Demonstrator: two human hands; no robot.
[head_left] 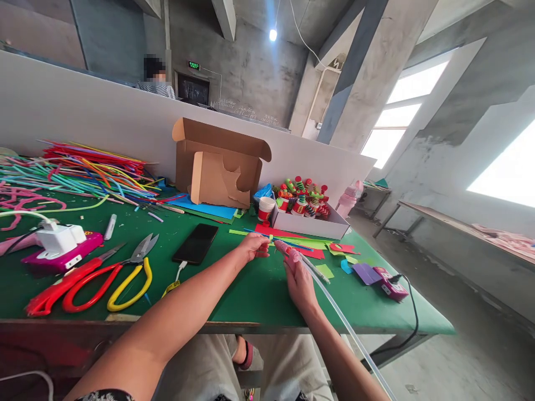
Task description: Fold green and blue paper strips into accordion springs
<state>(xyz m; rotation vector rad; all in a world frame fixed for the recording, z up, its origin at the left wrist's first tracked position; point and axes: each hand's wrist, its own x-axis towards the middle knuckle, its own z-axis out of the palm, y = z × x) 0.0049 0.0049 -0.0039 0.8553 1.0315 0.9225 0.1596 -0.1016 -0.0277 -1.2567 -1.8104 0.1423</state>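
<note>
Over the green-topped table, my right hand [300, 281] is closed around a pink glue gun [296, 255]. A long see-through glue stick [343, 322] runs back from it past my forearm. To the left, my left hand [253, 246] pinches a small yellow-green piece [271, 238] close to the gun's nozzle. What the piece is, I cannot make out. Just behind both hands lie a red sheet [281, 232], a light green strip [321, 244] and a thin blue stick [296, 244]. A white marker-like stick [318, 271] is beside the gun.
Paper cups [266, 209] and a white box [309, 225] of finished red-green figures stand behind. Scissors [131, 273], pliers-like red cutters [62, 287], a phone [195, 244] and pipe cleaners [75, 172] lie left. A cardboard box [221, 161] and a power strip [390, 284] are also here.
</note>
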